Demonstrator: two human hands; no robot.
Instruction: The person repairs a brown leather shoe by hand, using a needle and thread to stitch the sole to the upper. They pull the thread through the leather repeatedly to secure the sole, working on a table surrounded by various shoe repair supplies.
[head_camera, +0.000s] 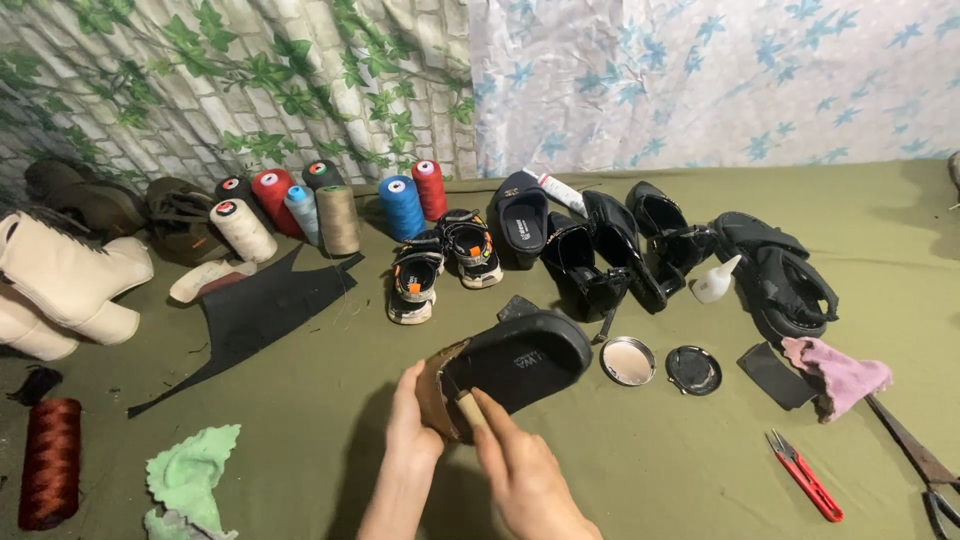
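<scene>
A black slide sandal (520, 362) lies tilted in front of me on the green cloth (640, 470). My left hand (412, 420) grips its brown heel end from the left. My right hand (520, 465) holds a small pale wooden handle (470, 410) pressed against the sandal's heel edge; its tip is hidden, so I cannot tell what tool it is. Both hands meet at the sandal's near end.
Thread cones (330, 215) stand at the back left; small sandals (440, 262) and black shoes (620, 250) fill the middle. An open polish tin (693, 369) and lid (628, 360), pink rag (838, 372), red snips (805, 488), scissors (925, 470), black leather piece (262, 305), green cloth rag (190, 478).
</scene>
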